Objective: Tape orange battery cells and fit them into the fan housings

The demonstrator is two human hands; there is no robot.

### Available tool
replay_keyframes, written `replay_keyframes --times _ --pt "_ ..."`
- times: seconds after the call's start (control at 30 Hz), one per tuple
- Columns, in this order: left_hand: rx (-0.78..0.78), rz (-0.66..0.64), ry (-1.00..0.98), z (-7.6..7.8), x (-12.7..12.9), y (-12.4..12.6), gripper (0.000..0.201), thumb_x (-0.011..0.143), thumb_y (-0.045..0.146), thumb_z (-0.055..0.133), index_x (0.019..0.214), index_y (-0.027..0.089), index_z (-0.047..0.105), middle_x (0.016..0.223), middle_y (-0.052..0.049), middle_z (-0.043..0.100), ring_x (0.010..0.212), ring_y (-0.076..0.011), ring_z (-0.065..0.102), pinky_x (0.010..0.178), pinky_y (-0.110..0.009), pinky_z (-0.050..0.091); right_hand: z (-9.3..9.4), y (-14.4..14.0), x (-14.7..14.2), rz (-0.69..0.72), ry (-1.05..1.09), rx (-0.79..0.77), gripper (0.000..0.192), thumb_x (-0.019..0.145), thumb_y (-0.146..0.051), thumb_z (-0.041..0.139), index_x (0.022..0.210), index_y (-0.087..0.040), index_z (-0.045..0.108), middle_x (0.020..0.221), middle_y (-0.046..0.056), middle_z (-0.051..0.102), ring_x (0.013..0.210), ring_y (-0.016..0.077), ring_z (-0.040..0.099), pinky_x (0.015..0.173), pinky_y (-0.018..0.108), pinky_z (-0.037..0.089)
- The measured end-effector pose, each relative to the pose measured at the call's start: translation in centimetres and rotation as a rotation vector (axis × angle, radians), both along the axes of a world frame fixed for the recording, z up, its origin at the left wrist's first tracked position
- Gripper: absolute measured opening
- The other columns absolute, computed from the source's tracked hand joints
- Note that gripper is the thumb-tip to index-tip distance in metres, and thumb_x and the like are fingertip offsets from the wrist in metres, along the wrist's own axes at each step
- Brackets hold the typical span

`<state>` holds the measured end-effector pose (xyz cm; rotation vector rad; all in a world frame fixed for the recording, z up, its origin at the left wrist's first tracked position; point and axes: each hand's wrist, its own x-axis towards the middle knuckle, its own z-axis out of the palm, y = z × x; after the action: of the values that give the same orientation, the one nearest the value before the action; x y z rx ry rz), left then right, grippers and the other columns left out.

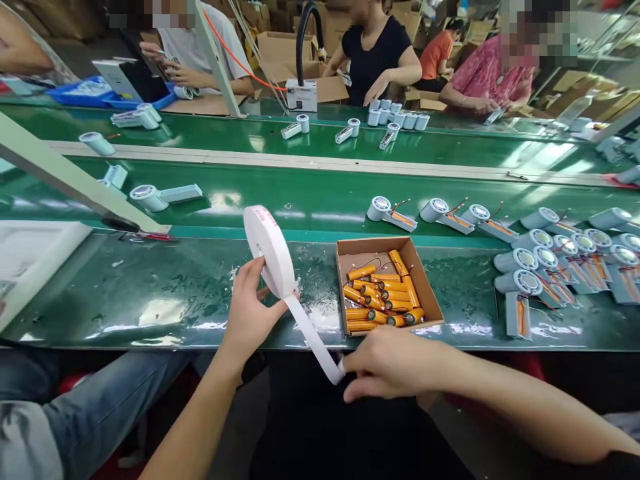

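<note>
My left hand (251, 303) grips a large roll of white tape (273, 252), standing on its edge above the green work surface. A strip of the tape (315, 341) runs from the bottom of the roll down and right to my right hand (383, 365). The fingers of that hand are closed at the strip's free end, which curls near the fingertips, past the table's front edge. Just behind my right hand stands an open cardboard box (429, 297) holding several orange wrapped battery packs (395, 295) with thin wires.
Many pale blue fan-like housings (533, 257) with orange packs inside crowd the right. A few more housings (379, 208) lie on the green belt (280, 177). A slanted metal post (75, 177) and white foam tray (37, 257) are at left. Co-workers (377, 53) sit opposite.
</note>
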<state>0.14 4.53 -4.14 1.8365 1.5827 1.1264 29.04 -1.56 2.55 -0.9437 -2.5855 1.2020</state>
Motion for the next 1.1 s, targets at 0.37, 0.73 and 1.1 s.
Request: replay_keyframes --times 0.37,0.73,1.1 --pt "0.153 -0.119 0.263 -1.3 2.2 -1.8 0.081 0.08 0.029 0.082 0.152 0.03 0.043 0.147 -0.01 0.048 0.141 -0.0316 0.042 0.115 -0.049 0.051 -3.2 14.9 3.9 -0.136 -0.505 0.377 0.022 0.092 -0.017 0.07 0.113 -0.02 0.078 0.102 0.009 0.076 0.094 0.0294 0.071 0.079 0.036 0.054" --pt "0.515 -0.003 0.598 1.8 4.2 -2.7 0.068 0.077 0.012 0.08 0.139 0.024 0.056 0.126 -0.01 0.066 0.124 -0.035 0.043 0.107 -0.049 0.041 0.4 5.4 2.7 -0.852 0.8 0.006 0.046 0.076 -0.038 0.094 0.117 -0.023 0.079 0.105 0.004 0.077 0.094 0.0245 0.075 0.087 0.039 0.068" --pt "0.601 0.077 0.668 4.0 10.1 -4.1 0.086 0.081 0.055 0.078 0.152 0.019 0.045 0.115 -0.016 0.06 0.107 -0.0352 0.046 0.1 -0.056 0.039 -3.4 3.5 -3.1 -1.21 1.454 -0.075 0.043 0.088 -0.039 0.083 0.127 -0.026 0.07 0.126 0.007 0.072 0.115 0.0245 0.07 0.107 0.044 0.059"
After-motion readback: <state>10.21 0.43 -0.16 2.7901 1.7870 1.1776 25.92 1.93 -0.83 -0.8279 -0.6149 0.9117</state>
